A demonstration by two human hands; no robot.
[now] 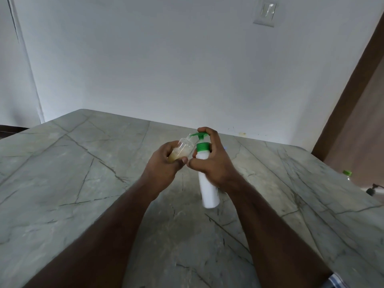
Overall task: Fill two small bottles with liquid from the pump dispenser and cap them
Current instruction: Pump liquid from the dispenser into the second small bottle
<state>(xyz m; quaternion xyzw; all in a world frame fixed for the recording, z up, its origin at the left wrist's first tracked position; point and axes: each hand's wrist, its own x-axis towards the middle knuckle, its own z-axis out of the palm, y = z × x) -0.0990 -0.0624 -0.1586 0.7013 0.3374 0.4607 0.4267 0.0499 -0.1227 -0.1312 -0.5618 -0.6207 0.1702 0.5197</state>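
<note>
Nearest you, both forearms run up from the bottom edge over the grey veined counter (83, 163) and meet just past its middle. Your right hand (209, 161) is wrapped around the white pump dispenser (207, 190), which looks lifted and tilted, its base toward 6 o'clock, with the index finger curled over the green pump head (201, 134). Your left hand (164, 165), at 9 o'clock of the dispenser and nearly touching the right, grips a small clear bottle (180, 149) lying on a slant, its open mouth up under the green spout. Tan liquid sits in the bottle's lower part; the upper part looks unfilled.

The risk is at the spout. If the mouth drifts off the nozzle as you press, the liquid will run over your fingers and onto the counter. With the bottle tipped this far, filling much higher could spill it from the mouth. A hard press may also jolt the unsupported dispenser.

Farther off, at 3 o'clock by the counter's right edge, a green-topped item (347, 173) may be the second bottle; I cannot tell. No caps are visible.
</note>
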